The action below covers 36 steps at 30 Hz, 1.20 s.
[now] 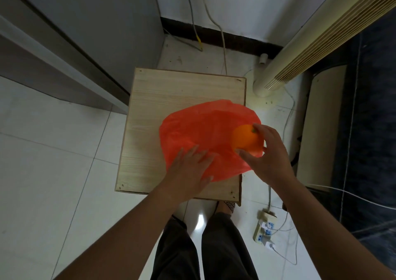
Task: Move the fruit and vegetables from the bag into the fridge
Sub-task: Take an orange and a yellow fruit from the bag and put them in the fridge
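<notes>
Curled round the orange [245,138], my right hand [272,157] pinches it btwn thumb and fingers, over the right edge of the wooden box [171,91]. My left hand [188,172] lies flat, fingers straight, on the red bag [199,129], which is spread over the box's near right part w/ the orange at its right rim.

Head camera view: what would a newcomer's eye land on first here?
The bright red thin plastic bag lies spread on a pale wooden box top standing on the white tiled floor. At the bag's right edge the right hand grips a round orange fruit, while the left hand rests flat on the bag's near side.
</notes>
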Each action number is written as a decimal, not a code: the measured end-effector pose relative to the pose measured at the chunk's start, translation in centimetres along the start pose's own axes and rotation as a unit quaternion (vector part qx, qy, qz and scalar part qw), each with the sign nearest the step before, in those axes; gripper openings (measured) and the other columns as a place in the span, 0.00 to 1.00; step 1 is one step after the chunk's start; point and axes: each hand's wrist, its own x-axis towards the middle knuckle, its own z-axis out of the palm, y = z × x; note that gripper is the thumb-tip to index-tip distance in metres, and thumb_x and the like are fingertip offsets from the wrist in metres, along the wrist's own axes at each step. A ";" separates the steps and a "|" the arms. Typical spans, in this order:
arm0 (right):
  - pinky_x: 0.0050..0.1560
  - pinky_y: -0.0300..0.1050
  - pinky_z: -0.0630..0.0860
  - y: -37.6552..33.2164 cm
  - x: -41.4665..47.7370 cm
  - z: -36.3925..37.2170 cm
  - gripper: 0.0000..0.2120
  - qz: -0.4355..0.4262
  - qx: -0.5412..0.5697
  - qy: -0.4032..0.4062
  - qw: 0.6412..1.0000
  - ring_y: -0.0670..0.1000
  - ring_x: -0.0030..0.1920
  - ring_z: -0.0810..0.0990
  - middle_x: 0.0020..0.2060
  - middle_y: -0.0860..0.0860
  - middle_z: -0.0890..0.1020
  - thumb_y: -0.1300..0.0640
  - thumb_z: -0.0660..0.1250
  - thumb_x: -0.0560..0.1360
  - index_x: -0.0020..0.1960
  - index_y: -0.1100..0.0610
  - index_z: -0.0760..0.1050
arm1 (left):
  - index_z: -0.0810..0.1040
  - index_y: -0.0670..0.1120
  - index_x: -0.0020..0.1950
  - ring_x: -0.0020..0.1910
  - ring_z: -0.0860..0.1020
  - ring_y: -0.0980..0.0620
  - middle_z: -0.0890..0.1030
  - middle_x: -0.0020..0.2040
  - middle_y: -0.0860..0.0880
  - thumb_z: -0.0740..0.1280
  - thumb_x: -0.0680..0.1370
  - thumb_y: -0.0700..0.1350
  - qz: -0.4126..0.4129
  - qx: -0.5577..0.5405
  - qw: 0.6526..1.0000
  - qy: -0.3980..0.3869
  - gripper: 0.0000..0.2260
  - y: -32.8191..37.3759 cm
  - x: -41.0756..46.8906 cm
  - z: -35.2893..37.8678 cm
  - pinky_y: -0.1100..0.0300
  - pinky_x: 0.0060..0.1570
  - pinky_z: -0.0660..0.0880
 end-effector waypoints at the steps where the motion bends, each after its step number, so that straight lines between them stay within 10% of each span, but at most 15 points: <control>1: 0.59 0.53 0.74 0.2 -0.1 -0.1 0.36 0.000 0.002 -0.001 1.000 0.52 0.64 0.67 0.67 0.50 0.67 0.49 0.75 0.66 0.69 0.50 0.62 | 0.51 0.54 0.76 0.76 0.47 0.50 0.53 0.77 0.53 0.52 0.80 0.58 0.000 0.007 1.000 -0.011 0.26 -0.1 -0.4 0.2 0.46 0.73 0.43; 5: 0.58 0.50 0.74 0.4 -0.2 0.2 0.35 0.005 0.019 -0.005 1.000 0.47 0.61 0.67 0.66 0.50 0.67 0.49 0.74 0.66 0.69 0.50 0.63 | 0.56 0.53 0.75 0.75 0.53 0.49 0.57 0.76 0.53 0.41 0.73 0.62 0.016 0.008 1.000 -0.020 0.32 -0.6 -2.2 0.7 0.48 0.72 0.45; 9: 0.52 0.42 0.68 0.0 0.1 1.3 0.35 0.001 0.031 -0.014 0.999 0.44 0.59 0.64 0.66 0.49 0.67 0.50 0.75 0.67 0.69 0.50 0.62 | 0.71 0.51 0.67 0.67 0.71 0.46 0.73 0.68 0.49 0.52 0.74 0.57 0.044 0.037 0.998 0.010 0.25 -1.4 -3.7 0.9 0.42 0.65 0.60; 19: 0.56 0.42 0.65 1.4 2.5 4.7 0.38 0.032 0.014 -0.058 0.998 0.53 0.65 0.67 0.68 0.52 0.65 0.49 0.75 0.66 0.70 0.51 0.61 | 0.61 0.56 0.73 0.74 0.57 0.54 0.68 0.71 0.55 0.42 0.71 0.63 0.001 -0.078 0.997 -0.011 0.32 -1.8 -4.0 0.6 0.53 0.72 0.42; 27: 0.54 0.39 0.65 1.1 1.9 3.5 0.37 0.014 0.017 -0.038 0.999 0.49 0.63 0.67 0.67 0.50 0.66 0.49 0.75 0.66 0.70 0.50 0.61 | 0.76 0.48 0.61 0.61 0.72 0.51 0.78 0.59 0.49 0.56 0.78 0.54 -0.039 -0.160 0.963 0.214 0.18 -0.8 -0.7 -2.1 0.61 0.59 0.64; 31: 0.48 0.32 0.65 1.5 -0.2 2.7 0.35 0.010 0.032 -0.004 0.999 0.44 0.59 0.65 0.65 0.49 0.67 0.49 0.75 0.66 0.69 0.50 0.62 | 0.71 0.51 0.66 0.64 0.70 0.53 0.73 0.64 0.52 0.61 0.79 0.51 -0.052 -0.209 0.966 0.143 0.16 0.5 2.0 -2.1 0.61 0.60 0.65; 36: 0.56 0.48 0.74 2.5 -2.4 2.7 0.35 0.041 0.062 0.012 0.997 0.47 0.61 0.67 0.65 0.50 0.68 0.51 0.76 0.65 0.68 0.52 0.64 | 0.65 0.51 0.71 0.67 0.67 0.49 0.68 0.70 0.50 0.65 0.76 0.53 -0.033 -0.119 0.992 0.002 0.25 -0.1 3.3 0.6 0.55 0.65 0.66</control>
